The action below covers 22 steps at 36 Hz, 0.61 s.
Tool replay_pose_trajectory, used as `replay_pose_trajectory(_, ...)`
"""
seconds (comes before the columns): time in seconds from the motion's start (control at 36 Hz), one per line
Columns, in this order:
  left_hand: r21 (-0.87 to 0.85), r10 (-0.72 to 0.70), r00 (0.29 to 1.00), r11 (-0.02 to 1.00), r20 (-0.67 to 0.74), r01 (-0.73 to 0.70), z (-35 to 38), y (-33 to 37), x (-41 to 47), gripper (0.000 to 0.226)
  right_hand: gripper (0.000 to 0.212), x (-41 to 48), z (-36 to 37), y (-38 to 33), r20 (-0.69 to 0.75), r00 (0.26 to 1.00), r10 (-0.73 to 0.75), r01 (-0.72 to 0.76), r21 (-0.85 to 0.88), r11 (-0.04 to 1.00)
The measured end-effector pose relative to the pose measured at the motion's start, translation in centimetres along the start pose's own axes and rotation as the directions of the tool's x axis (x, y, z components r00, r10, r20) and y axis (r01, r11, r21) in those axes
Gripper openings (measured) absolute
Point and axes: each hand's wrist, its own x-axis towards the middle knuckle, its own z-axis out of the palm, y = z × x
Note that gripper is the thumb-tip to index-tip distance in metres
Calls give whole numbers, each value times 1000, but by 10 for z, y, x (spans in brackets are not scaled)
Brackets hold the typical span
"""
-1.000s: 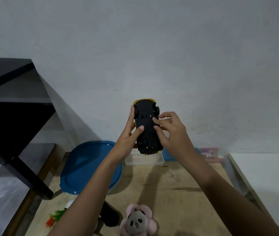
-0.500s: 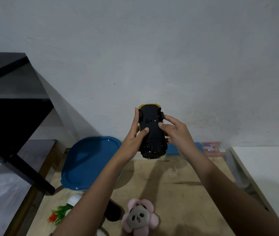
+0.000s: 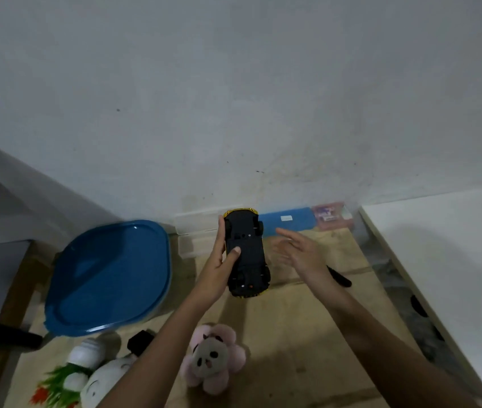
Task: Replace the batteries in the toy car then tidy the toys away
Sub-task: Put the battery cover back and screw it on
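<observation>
The car (image 3: 247,254) is held belly-up above the far middle of the table (image 3: 292,334), black underside facing the camera, yellow body showing only at the edges.

**Hand state**
- Left hand (image 3: 219,269): grasps the car along its left flank, thumb laid across the underside.
- Right hand (image 3: 298,251): released, fingers extended, holding nothing. It is just right of the car and not touching it. It is blurred.

**Step in hand (judged):** gaining access to the battery cover on the underside. Whether the cover is screwed or clipped cannot be told.

**Procedure**
1. Keep the underside level and facing up, so that a loosened screw or cover stays put.
2. Shift the left thumb off the centre panel; grip by the flanks only.
3. A dark, handle-like tool (image 3: 339,278) lies on the table just right of the right wrist, possibly a screwdriver. Take it with the free hand if a screw is found.
4. Work low over the table; small parts dropped from height may roll off toward the tub (image 3: 107,275) or the plush (image 3: 211,356).
</observation>
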Motion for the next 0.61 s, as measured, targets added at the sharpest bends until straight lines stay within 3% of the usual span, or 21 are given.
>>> replay_pose_trajectory(0.08, -23, -55, 998, 998, -2, 55, 6, -14, 5, 65, 26, 6, -35, 32, -129, 991, -41, 6, -262, 965)
replay_pose_trajectory(0.22, -58, -96, 995, 994, -26, 94, 12, -24, 15, 66, 32, 16, -83, 100, -222, 969, -109, -68, -662, 746)
replay_pose_trajectory(0.33, -57, -98, 995, 994, -20, 97, 11, -23, 21, 65, 32, 15, -92, 123, -241, 966, -94, -147, -809, 569)
replay_pose_trajectory(0.42, -48, -99, 994, 994, -39, 97, 8, -23, 25, 65, 25, 16, -93, 127, -258, 952, -166, -142, -850, 507)
replay_pose_trajectory(0.5, -31, -89, 994, 996, -60, 87, 2, -22, 28, 65, 22, 20, -91, 129, -240, 941, -240, -63, -818, 571)
replay_pose_trajectory(0.61, -41, -65, 994, 997, -85, 62, -10, -16, 31, 65, 15, 27, -75, 101, -293, 918, -267, 75, -532, 843)
